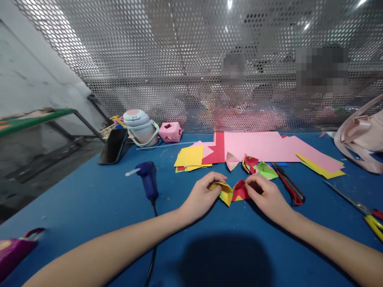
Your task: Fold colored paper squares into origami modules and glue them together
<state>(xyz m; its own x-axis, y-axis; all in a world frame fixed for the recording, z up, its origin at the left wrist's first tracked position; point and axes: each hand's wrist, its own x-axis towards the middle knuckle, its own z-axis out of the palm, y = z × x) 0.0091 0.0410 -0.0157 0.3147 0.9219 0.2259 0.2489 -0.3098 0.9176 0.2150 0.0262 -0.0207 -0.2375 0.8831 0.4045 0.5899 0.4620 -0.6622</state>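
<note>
My left hand (206, 194) pinches a folded yellow paper piece (226, 193) with green showing at its inner edge. Close beside it, my right hand (267, 195) has thumb and fingers closed on a folded red paper piece (240, 191) with a yellow lower edge. The two pieces meet or nearly meet at their near corners; I cannot tell if they are joined. Just beyond my hands stand more folded pieces: a pink one (232, 161), a red one (250, 163) and a green one (266, 170).
A blue glue gun (147, 181) lies left, its cord running toward me. A cutter (289, 184) and scissors (360, 207) lie right. Behind are yellow paper squares (189, 156), pink sheets (254, 145), a pink paper box (170, 132), a lidded bucket (143, 129) and a phone (113, 145).
</note>
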